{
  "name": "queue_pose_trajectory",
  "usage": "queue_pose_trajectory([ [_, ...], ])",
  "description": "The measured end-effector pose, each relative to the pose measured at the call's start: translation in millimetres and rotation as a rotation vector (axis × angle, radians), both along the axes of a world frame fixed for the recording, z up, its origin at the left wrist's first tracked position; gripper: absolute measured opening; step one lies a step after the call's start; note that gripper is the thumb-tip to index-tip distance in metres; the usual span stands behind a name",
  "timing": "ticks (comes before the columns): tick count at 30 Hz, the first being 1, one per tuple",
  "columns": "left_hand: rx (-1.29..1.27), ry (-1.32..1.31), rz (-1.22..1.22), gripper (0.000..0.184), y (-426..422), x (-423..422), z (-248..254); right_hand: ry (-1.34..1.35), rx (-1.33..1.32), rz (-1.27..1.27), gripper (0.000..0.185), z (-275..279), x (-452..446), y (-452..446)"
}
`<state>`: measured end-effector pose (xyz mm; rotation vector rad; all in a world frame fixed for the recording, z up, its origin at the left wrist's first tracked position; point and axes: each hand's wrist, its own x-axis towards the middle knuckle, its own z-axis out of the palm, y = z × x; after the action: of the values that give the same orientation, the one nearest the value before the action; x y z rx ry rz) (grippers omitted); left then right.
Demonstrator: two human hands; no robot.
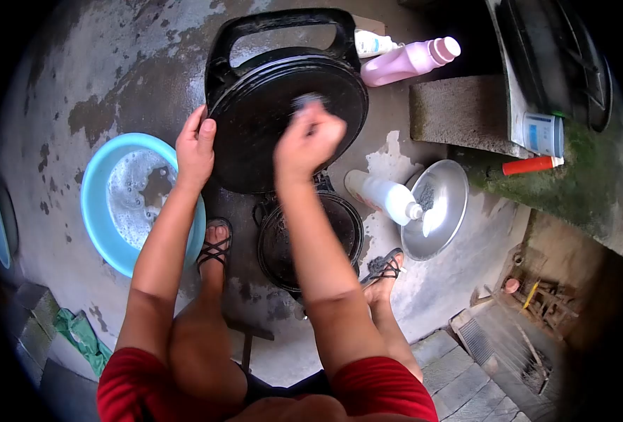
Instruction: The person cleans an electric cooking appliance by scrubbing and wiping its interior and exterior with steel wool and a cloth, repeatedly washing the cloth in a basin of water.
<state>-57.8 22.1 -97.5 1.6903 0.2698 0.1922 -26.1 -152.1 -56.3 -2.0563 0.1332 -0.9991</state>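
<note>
A round black pan-like piece (252, 148) with a wide loop handle is tilted up before me. My left hand (197, 149) grips its left rim, thumb on the near face. Over the dark inner face is my right hand (310, 141), blurred, fingers closed round a small greyish thing (307, 100) that I cannot make out. Beneath, on the floor between my feet, lies a second round black pan (311, 235), partly hidden by my right forearm. To the left stands a light-blue basin (93, 204) with sudsy water.
A pink bottle (403, 65) and a white bottle (373, 43) lie beyond the pan. On the right, a white bottle (385, 195) leans by a metal bowl (441, 232) holding a grey scrubber. A concrete block (459, 109), a red tube (529, 166) and green cloth (83, 337) sit farther out.
</note>
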Motion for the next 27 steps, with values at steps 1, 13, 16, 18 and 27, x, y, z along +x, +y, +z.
queue_pose_trajectory([
  [1, 0.0, 0.001, 0.004, 0.053, 0, 2, 3, -0.003, -0.015, 0.177, 0.006, -4, -22, 25],
  [13, 0.002, -0.017, -0.004, 0.049, -4, 0, 20, 0.037, -0.214, 0.561, 0.003, 6, -40, 51],
  [16, -0.074, -0.068, -0.029, 0.048, -4, 0, 20, -0.027, -0.307, 0.711, 0.003, 10, -31, 27],
  [18, -0.071, -0.094, -0.031, 0.046, -8, 2, 29, -0.098, -0.389, 0.51, 0.004, 30, 8, -2],
  [27, -0.073, -0.01, -0.03, 0.046, -8, 4, 27, 0.082, -0.394, 0.783, 0.01, 3, -58, 23],
])
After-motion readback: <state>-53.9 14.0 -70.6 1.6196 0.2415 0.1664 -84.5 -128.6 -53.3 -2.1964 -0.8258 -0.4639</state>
